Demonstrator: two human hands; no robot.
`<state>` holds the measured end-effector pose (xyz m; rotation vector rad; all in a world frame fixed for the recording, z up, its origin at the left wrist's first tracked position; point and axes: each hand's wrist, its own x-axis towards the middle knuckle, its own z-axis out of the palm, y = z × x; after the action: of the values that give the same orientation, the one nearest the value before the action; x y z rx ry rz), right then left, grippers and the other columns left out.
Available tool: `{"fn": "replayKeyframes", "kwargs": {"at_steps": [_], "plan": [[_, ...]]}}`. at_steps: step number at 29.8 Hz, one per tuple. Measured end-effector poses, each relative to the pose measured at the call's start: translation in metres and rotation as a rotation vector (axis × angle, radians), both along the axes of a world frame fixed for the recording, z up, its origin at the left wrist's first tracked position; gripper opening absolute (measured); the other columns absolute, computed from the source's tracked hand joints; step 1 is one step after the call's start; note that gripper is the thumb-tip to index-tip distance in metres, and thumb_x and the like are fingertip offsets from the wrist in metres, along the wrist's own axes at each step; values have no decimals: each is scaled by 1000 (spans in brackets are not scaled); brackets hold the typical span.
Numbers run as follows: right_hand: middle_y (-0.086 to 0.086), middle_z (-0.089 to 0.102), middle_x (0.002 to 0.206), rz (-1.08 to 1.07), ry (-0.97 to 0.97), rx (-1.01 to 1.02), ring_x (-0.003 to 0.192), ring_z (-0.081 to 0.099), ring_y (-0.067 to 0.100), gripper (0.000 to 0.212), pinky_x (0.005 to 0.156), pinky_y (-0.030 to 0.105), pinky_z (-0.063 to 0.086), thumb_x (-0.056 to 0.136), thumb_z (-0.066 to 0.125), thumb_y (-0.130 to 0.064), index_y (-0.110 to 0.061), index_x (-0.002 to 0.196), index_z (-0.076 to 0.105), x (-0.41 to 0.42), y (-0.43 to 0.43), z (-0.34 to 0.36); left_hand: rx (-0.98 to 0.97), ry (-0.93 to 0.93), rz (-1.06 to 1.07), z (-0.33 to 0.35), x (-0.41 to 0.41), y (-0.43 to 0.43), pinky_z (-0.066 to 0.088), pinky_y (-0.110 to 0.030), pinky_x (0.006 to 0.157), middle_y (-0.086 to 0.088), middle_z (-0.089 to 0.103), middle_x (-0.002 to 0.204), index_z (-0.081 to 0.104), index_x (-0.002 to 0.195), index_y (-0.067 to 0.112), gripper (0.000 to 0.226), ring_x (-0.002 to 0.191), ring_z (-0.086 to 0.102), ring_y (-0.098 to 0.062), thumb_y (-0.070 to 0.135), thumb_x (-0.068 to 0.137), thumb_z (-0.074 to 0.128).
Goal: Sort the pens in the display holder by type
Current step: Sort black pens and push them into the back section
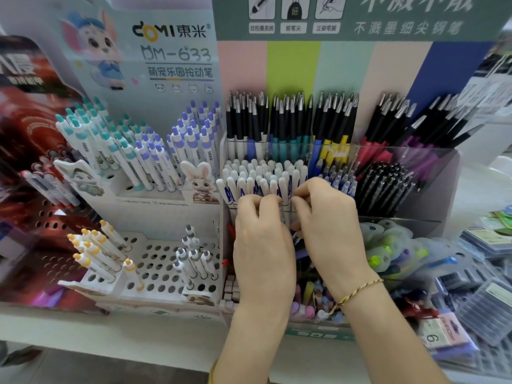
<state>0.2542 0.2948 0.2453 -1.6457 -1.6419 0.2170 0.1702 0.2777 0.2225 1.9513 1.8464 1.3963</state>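
A clear tiered display holder point(448, 162) stands at centre right. Its middle tier holds a bunch of white pens with blue lettering point(260, 176). Both hands rest on the front of that bunch. My left hand point(263, 239) curls its fingers over the front white pens. My right hand point(324, 228) pinches one white pen at the bunch's right side. The back tier carries black-gripped pens with silver tips point(293, 120). Blue-capped pens point(338, 178) and black pens point(385, 184) stand to the right of the white ones. The lower tier is mostly hidden behind my hands.
A white cardboard stand point(155, 261) at the left holds teal-topped, purple-topped, yellow-topped and grey-topped click pens. Packaged pens point(399, 250) lie in the holder's lower right. Boxed stationery point(487, 289) crowds the far right. The shelf edge point(110, 325) runs along the front.
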Motion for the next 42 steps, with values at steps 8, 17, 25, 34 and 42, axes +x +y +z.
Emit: {"fn": "replayKeyframes", "kwargs": {"at_steps": [8, 17, 25, 34, 42], "plan": [[1, 62, 80, -152, 22, 43, 72, 62, 21, 8, 66, 43, 53, 86, 62, -10, -12, 93, 59, 43, -20, 7, 2, -1, -187, 0, 40, 2, 36, -19, 101, -8, 60, 124, 60, 123, 4, 35, 117, 55, -21, 8, 91, 48], [4, 64, 93, -148, -40, 18, 84, 61, 21, 42, 68, 28, 45, 88, 60, -10, -12, 128, 47, 50, -21, 3, 95, 278, -130, 17, 55, 28, 49, -30, 86, -13, 59, 127, 56, 128, 2, 45, 109, 56, -31, 0, 83, 54], [7, 61, 121, -120, -44, -40, 108, 59, 22, 54, 87, 31, 46, 93, 53, -14, -13, 143, 34, 50, -10, -4, -8, 331, -118, 18, 54, 31, 54, -35, 74, -16, 62, 122, 62, 118, -4, 48, 104, 60, -34, -7, 71, 72], [3, 65, 103, -125, -61, -100, 90, 63, 22, 43, 67, 30, 48, 93, 47, -17, -14, 135, 39, 50, 1, -8, 32, 238, -123, 12, 57, 30, 31, -25, 95, -18, 59, 125, 56, 125, -5, 47, 117, 53, -34, -4, 80, 68], [5, 62, 115, -72, -25, -116, 101, 61, 24, 56, 83, 39, 51, 94, 47, -18, -15, 146, 26, 54, -6, -2, 104, 133, -122, 19, 59, 22, 31, -22, 100, -18, 57, 126, 55, 128, -4, 52, 119, 51, -32, 17, 89, 28]]}}
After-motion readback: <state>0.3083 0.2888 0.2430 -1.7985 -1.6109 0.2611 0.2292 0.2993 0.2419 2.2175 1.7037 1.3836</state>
